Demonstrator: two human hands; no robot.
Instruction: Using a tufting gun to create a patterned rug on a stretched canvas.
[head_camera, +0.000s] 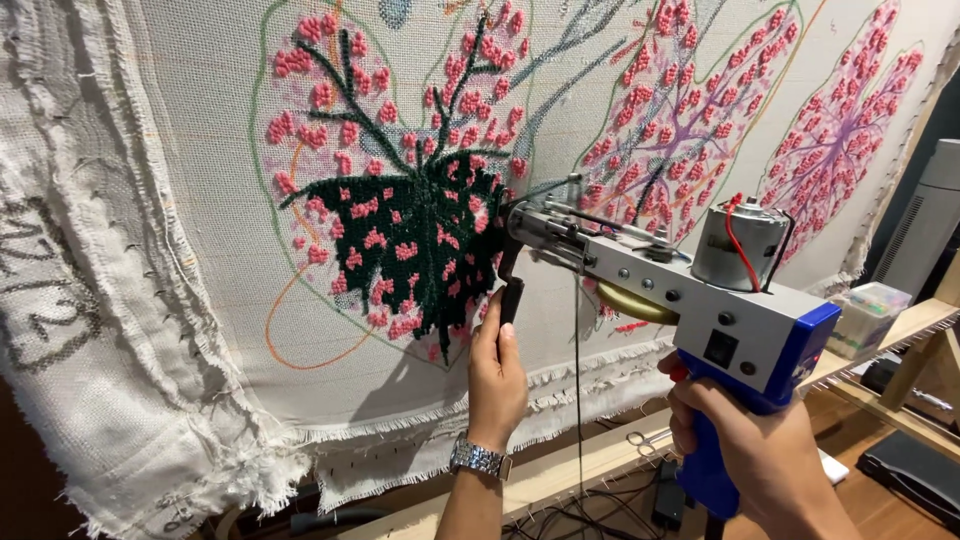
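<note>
A tufting gun (700, 295) with a grey body, silver motor and blue grip points its needle end at the stretched white cloth (200, 200). My right hand (760, 440) is wrapped around the blue grip. My left hand (497, 375), with a metal watch on the wrist, holds the gun's black front handle (511, 290). The needle tip touches the cloth at the right edge of a dark green tufted patch with pink spots (410, 240), inside a leaf outline. A thin yarn strand hangs down from the gun.
More pink-dotted leaf designs (690, 110) fill the cloth to the right. The cloth is tacked on a wooden frame (560, 470) with frayed edges. A clear plastic box (870, 315) sits on the frame's right rail. Cables lie on the floor below.
</note>
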